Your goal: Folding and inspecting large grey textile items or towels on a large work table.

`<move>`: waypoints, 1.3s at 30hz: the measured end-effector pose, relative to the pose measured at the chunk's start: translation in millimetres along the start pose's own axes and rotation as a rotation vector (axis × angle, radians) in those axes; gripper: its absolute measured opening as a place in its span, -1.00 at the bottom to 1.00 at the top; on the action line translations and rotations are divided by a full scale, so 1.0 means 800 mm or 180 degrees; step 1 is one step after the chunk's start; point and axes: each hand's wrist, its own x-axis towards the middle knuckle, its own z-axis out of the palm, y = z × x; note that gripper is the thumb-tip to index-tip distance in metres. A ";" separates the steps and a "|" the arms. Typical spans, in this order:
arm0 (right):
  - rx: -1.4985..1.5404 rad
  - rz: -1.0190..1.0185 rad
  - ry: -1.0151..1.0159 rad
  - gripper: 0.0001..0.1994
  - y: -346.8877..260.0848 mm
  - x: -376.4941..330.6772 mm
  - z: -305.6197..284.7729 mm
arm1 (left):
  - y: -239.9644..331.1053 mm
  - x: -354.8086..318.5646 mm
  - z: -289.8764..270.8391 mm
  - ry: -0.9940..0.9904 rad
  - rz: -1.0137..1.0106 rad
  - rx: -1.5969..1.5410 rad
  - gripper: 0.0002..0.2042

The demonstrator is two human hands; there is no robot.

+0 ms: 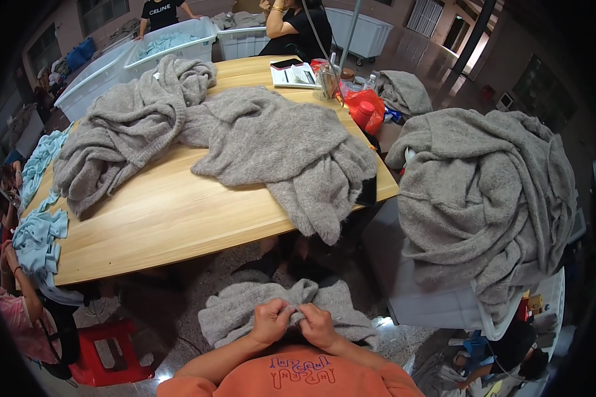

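Grey fuzzy knit garment (258, 311), soft, light and floppy, bunched on the lap below the table (179, 218), pinched at its top edge by closed fingers of left hand (271, 321) and right hand (316, 325).

A wooden table (179, 218) bore two heaps of grey sweaters (198, 132), a red bag (367, 106) and what looked like an open notebook (293, 74), while another grey pile (483, 192) sat to its right and a red stool (109, 351) below.
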 end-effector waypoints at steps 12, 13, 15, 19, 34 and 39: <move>-0.0112 0.0196 0.0306 -0.91 0.010 0.010 0.007 | -0.012 0.009 0.020 0.0494 0.0076 0.0282 -0.90; -0.0127 0.0139 0.0417 -0.91 0.014 0.010 0.009 | -0.011 0.011 0.022 0.0599 0.0037 0.0230 -0.91; -0.0069 -0.0078 0.0614 -0.91 0.024 0.018 0.010 | -0.015 0.012 0.027 0.0694 0.0032 0.0167 -0.91; 0.1301 0.0600 -0.0052 -0.90 0.022 0.021 0.003 | -0.014 0.013 0.023 0.0764 0.0366 0.0210 -0.92; 0.1816 0.1210 0.0053 -0.91 0.004 0.011 -0.005 | -0.005 0.019 0.007 0.0360 0.2319 0.1211 -0.83; 0.0761 0.0618 0.0475 -0.88 0.005 0.017 0.000 | -0.002 0.015 0.010 0.0367 0.2386 0.1292 -0.82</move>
